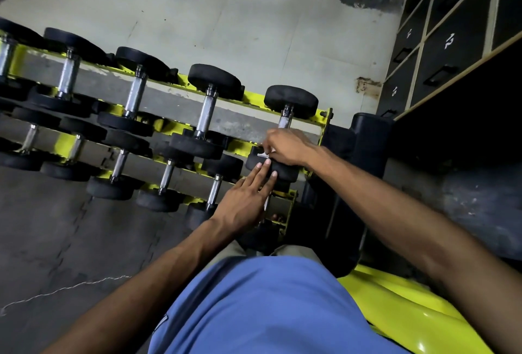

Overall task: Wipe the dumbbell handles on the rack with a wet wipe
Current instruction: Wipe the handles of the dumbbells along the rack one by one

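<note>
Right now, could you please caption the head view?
Right hand holds a wet wipe on the end dumbbell; left hand touches it.

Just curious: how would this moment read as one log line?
right hand: grips wipe at end dumbbell | left hand: flat on its near weight

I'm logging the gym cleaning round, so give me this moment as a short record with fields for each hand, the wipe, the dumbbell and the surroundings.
right hand: pinches the wet wipe at the near end of the handle
left hand: fingers straight, resting on the near head of the dumbbell
dumbbell: rightmost on the top tier, chrome handle partly hidden by the right hand
rack: yellow, tiers of black-headed dumbbells
surroundings: numbered lockers at right
</note>
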### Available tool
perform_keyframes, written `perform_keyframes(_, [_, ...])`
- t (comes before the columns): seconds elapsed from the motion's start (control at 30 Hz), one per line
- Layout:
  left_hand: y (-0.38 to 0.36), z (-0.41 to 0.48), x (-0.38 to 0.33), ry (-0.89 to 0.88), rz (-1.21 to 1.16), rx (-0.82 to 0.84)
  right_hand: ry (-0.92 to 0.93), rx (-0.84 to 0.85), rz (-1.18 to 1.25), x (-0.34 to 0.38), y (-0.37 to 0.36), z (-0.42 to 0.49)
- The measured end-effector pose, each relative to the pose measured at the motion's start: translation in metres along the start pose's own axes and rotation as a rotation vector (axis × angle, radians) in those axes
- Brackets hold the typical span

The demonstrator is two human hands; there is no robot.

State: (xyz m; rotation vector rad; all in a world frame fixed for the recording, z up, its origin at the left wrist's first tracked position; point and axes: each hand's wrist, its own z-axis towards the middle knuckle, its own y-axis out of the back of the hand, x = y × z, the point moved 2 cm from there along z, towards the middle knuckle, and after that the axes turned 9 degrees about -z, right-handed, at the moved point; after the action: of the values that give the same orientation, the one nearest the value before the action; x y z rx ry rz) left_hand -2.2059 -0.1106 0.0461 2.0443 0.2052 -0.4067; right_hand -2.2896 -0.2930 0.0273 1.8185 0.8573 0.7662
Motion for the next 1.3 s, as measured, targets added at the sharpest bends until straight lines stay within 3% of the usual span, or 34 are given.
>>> perform_keyframes(0.13, [-0.003,-0.001,0.0,-0.011,-0.002,-0.023,-0.393,-0.24,0.362,-0.01,-0.046,-0.026])
perform_keyframes(0.3, [-0.002,-0.004,0.001,-0.018,0.003,-0.019,-0.697,-0.202,0.731,-0.015,-0.085,-0.024])
perform_keyframes(0.4, [0.001,-0.004,-0.001,-0.013,0.009,-0.011,-0.77,-0.123,1.054,-0.023,-0.091,-0.016])
perform_keyframes(0.57, [0.003,-0.005,-0.005,-0.002,0.018,0.007,-0.9,-0.199,1.822,-0.039,-0.06,0.01])
perform_keyframes(0.67, [0.005,-0.004,-0.007,-0.001,0.006,0.012,-0.882,-0.274,2.357,-0.047,-0.051,0.033])
perform_keyframes(0.77, [0.006,-0.003,-0.006,0.003,-0.002,0.017,-0.874,-0.332,2.458,-0.049,-0.049,0.043])
perform_keyframes(0.87, [0.004,-0.004,-0.004,-0.009,-0.006,0.005,-0.951,-0.508,2.225,-0.041,-0.059,0.036])
perform_keyframes(0.93, [0.003,-0.004,-0.002,-0.01,-0.016,0.001,-0.971,-0.744,1.802,-0.037,-0.066,0.021])
perform_keyframes(1.0, [0.001,-0.004,0.0,-0.014,-0.021,0.002,-0.85,-0.819,1.244,-0.027,-0.064,0.004])
perform_keyframes(1.13, [0.0,-0.005,0.001,-0.025,-0.019,0.018,-0.447,-0.801,0.394,-0.015,-0.057,-0.012])
perform_keyframes(1.2, [0.001,-0.004,0.002,-0.02,-0.014,0.03,-0.292,-0.697,0.15,-0.025,-0.054,-0.003])
perform_keyframes(1.3, [-0.001,-0.005,0.004,-0.014,0.023,0.058,-0.269,-0.445,-0.097,-0.036,-0.041,0.008])
